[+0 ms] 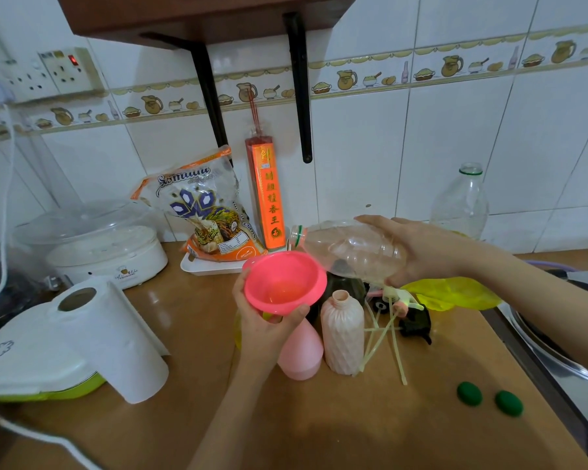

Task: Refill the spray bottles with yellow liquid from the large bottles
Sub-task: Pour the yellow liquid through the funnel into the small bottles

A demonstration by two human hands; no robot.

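a: obs 1. right hand grips the large clear bottle round its ribbed belly, fingers curled over the top, thumb under. bottle lies near horizontal, open green-ringed neck toward 9 o'clock, mouth just above the far rim of the pink funnel. bottle looks drained; a thin film of liquid sits in the funnel bowl.

b: left hand?

a: left hand holds the funnel from below, thumb at the 9 o'clock rim, fingers wrapped under the near edge. funnel spout goes down into the pink cone-shaped spray bottle, standing on the wooden surface. just beside it at 3 o'clock: a pale peach bottle, faceted diamond texture, neck open, upright.

b: writing?

a: red-orange incense box at 12 o'clock, gold chinese characters, last three read 檀香王. rice bag at 11 o'clock, brand blurred, cannot tell.

b: other items?

a: spray heads with pale dip tubes loose at 3 o'clock of the peach bottle. two dark green caps at 4 o'clock. second clear bottle upright against the tiles at 1 o'clock. paper towel roll at 9 o'clock, soft white cylinder.
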